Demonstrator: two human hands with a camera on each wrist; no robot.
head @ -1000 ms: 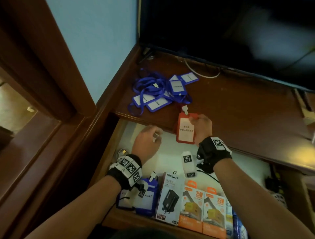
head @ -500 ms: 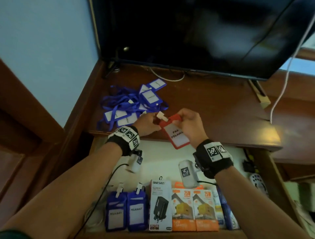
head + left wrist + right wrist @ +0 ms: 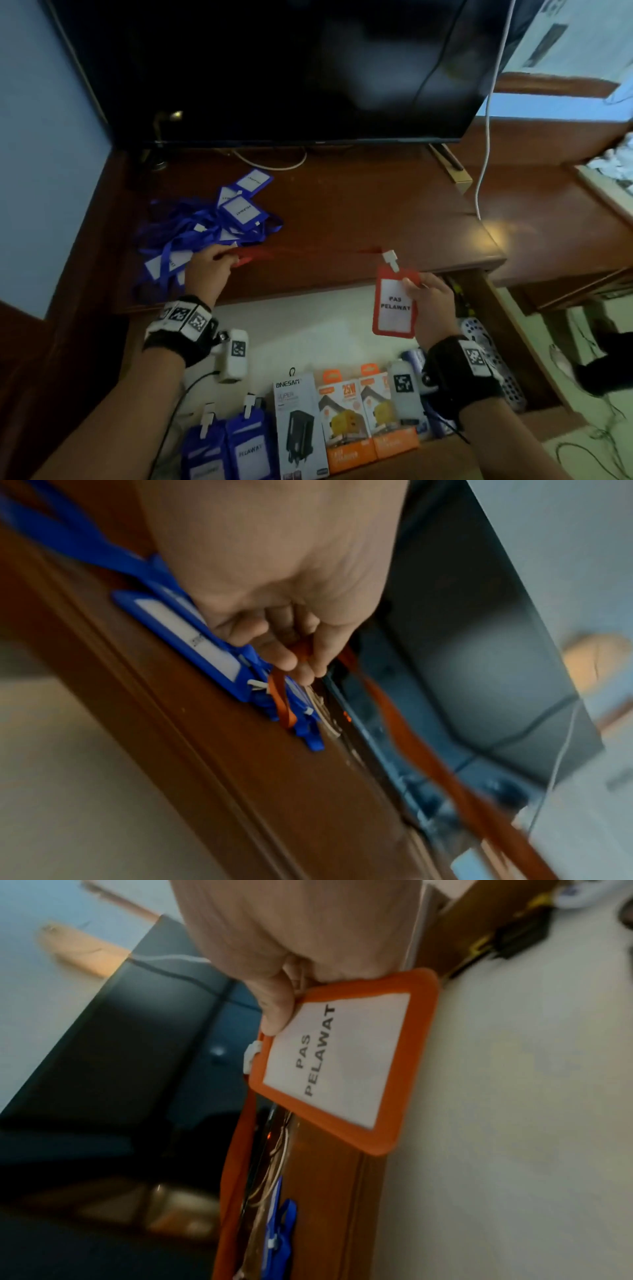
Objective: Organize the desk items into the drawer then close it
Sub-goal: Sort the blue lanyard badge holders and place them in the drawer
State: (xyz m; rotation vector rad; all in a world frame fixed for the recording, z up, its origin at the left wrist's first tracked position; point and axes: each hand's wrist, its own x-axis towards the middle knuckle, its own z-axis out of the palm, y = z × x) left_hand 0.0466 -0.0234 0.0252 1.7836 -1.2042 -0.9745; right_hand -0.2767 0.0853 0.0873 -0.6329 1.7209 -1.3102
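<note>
My right hand (image 3: 428, 298) pinches a red badge holder (image 3: 394, 305) reading "PAS PELAWAT" by its upper right edge, held upright over the open drawer (image 3: 308, 329). The right wrist view shows my thumb on the red badge holder (image 3: 342, 1058). Its red lanyard (image 3: 301, 255) stretches leftward over the desk top to my left hand (image 3: 212, 270), which pinches the strap beside the pile of blue badges (image 3: 209, 226). In the left wrist view the fingertips (image 3: 298, 664) clamp the red lanyard (image 3: 411, 739).
Two blue badge holders (image 3: 233, 448), a black charger box (image 3: 299, 425) and two orange charger boxes (image 3: 368, 411) stand along the drawer's front. A dark TV screen (image 3: 291, 68) stands at the desk's back. A white cable (image 3: 488, 113) hangs at right.
My hands have moved apart: the right hand carried the red badge rightward and down over the drawer, the left hand drew the lanyard left toward the blue pile, pulling the strap out straight.
</note>
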